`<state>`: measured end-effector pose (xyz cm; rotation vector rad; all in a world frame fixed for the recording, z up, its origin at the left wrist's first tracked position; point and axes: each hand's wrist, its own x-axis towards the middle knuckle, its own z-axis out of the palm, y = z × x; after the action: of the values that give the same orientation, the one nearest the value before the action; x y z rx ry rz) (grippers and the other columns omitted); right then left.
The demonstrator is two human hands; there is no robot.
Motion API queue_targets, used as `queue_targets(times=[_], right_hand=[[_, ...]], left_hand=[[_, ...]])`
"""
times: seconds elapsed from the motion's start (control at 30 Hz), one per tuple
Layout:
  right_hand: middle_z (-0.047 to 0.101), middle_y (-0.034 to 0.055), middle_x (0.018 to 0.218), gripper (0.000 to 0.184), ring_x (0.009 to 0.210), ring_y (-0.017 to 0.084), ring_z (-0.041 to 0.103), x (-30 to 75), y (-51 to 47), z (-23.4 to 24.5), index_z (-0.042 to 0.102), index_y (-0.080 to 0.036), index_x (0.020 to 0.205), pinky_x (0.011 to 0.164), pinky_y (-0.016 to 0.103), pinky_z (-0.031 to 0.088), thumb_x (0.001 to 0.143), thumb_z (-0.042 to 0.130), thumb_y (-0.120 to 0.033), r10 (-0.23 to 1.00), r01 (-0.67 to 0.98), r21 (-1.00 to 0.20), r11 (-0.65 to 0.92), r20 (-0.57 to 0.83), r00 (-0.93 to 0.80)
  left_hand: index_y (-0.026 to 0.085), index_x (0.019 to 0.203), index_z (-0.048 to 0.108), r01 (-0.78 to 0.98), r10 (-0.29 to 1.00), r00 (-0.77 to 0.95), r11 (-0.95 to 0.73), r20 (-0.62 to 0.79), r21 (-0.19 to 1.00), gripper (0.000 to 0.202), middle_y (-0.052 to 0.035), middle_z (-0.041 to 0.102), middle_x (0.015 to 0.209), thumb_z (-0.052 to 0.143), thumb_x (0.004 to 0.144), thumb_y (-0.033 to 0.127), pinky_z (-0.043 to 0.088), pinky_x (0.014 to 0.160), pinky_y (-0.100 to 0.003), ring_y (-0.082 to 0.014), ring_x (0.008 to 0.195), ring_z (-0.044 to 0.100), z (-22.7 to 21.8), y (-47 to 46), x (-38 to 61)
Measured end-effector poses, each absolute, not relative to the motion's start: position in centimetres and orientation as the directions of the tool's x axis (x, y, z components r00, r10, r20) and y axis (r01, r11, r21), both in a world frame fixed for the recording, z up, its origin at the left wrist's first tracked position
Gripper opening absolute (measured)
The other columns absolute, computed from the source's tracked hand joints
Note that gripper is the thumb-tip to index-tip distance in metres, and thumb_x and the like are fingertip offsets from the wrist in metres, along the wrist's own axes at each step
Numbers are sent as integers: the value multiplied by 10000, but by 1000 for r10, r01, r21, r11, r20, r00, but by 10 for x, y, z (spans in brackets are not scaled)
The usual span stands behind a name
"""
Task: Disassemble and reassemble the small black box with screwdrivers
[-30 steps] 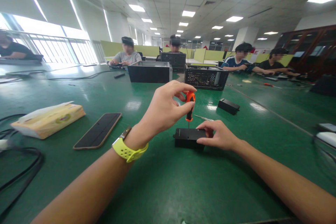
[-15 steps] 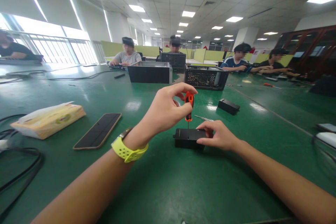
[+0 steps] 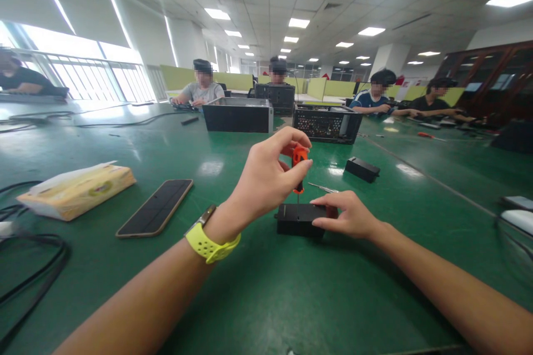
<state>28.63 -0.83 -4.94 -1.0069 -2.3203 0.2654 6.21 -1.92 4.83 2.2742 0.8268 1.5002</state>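
My left hand [image 3: 266,177] pinches the orange and black handle of a small screwdriver [image 3: 299,161], held upright with its tip down on a small black box [image 3: 296,219] on the green table. My right hand [image 3: 347,214] rests on the right end of that box with its fingers laid flat against it, steadying it. A yellow watch strap is on my left wrist.
A phone [image 3: 155,207] and a tissue pack [image 3: 75,189] lie to the left, with black cables [image 3: 29,266] at the left edge. Another black box [image 3: 362,168] and two open computer cases [image 3: 237,115] sit further back. Several people sit at the far side.
My left hand has turned around the screwdriver handle, its fingers shifting their grip. The box and my right hand have stayed in place.
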Motion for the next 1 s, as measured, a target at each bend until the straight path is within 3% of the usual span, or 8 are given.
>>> queue_targets(times=[0.2, 0.5, 0.67, 0.8, 1.0], right_hand=[[701, 52, 729, 365, 580, 147, 581, 286, -7, -50, 716, -155, 993, 593, 266, 448, 830, 631, -470, 674, 605, -314, 732, 469, -572], [697, 50, 722, 376, 577, 146, 574, 286, -6, -52, 714, -153, 987, 584, 263, 439, 828, 629, -482, 692, 615, -329, 717, 445, -568], [697, 46, 709, 380, 566, 145, 576, 286, -6, -53, 714, -162, 987, 581, 262, 439, 819, 637, -493, 699, 612, -347, 711, 446, -559], [696, 49, 714, 393, 573, 150, 581, 287, -6, -53, 712, -149, 998, 583, 265, 438, 807, 652, -487, 699, 614, -343, 711, 450, -557], [705, 56, 743, 393, 587, 152, 586, 288, -5, -53, 711, -151, 1001, 599, 264, 447, 823, 633, -492, 686, 607, -330, 723, 446, -575]], left_hand=[[172, 984, 583, 222, 644, 313, -764, 698, 606, 207, -36, 671, 925, 571, 781, 136, 539, 617, -188, -135, 836, 652, 49, -20, 61], [169, 885, 629, 189, 671, 319, -737, 669, 649, 216, -31, 676, 967, 482, 754, 80, 557, 622, -221, -152, 834, 662, 47, -19, 63], [165, 843, 586, 275, 650, 322, -760, 688, 589, 53, -36, 675, 963, 563, 804, 192, 506, 547, -197, -106, 671, 631, 45, -21, 63], [169, 831, 544, 349, 617, 316, -782, 721, 516, 100, -23, 681, 886, 624, 800, 222, 487, 566, -191, -110, 700, 629, 43, -20, 62], [193, 963, 507, 290, 660, 313, -751, 683, 592, 242, -19, 678, 912, 651, 768, 185, 525, 600, -200, -128, 764, 653, 45, -15, 59]])
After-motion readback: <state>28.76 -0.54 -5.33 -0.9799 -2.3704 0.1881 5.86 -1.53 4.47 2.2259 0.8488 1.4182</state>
